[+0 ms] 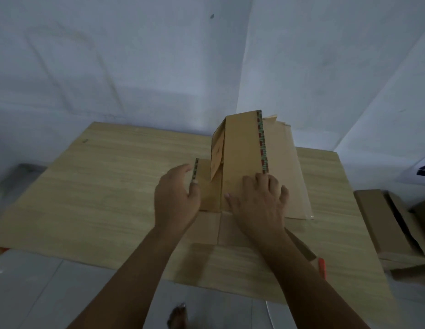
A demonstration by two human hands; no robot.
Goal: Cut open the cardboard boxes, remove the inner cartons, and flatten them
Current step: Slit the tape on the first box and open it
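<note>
- A half-opened cardboard box [240,153] lies on a wooden tabletop [100,186].
- Right hand [259,203] presses it, fingers spread flat.
- Left hand [177,198], fingers relaxed, touches a side flap [206,186].

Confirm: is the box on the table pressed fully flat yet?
No: the cardboard box has a panel with printed tape standing up off the table, while the right hand presses its lower part.
</note>
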